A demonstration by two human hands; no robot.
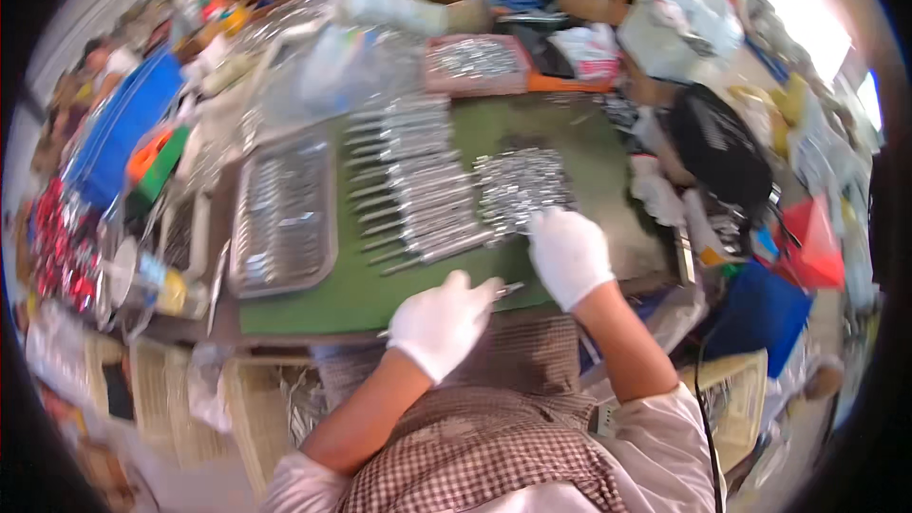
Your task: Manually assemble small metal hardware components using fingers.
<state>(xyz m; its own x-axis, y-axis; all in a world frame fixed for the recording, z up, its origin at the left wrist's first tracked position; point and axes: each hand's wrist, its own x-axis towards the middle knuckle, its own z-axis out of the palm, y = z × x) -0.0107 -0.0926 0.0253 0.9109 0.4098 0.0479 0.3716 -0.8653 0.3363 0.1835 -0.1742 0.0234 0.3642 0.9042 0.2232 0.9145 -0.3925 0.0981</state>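
Note:
My left hand (442, 321), in a white glove, is closed around a thin metal rod (510, 291). The rod's tip sticks out past my fingers to the right, over the near part of a green mat (285, 318). My right hand (570, 255), also gloved in white, touches the near right edge of a pile of small shiny metal pieces (522, 180). Its fingers are drawn together there; what they pinch is too small to make out. Left of the pile, many slim metal rods (418, 190) lie side by side in a long stacked row.
A metal tray (331, 256) filled with similar rods stands at the mat's left. Behind the row sits a pink box (446, 87) of small metal parts. A black bag (719, 147) and a red container (810, 242) are at the right. Cream crates (242, 418) stand below the table's edge.

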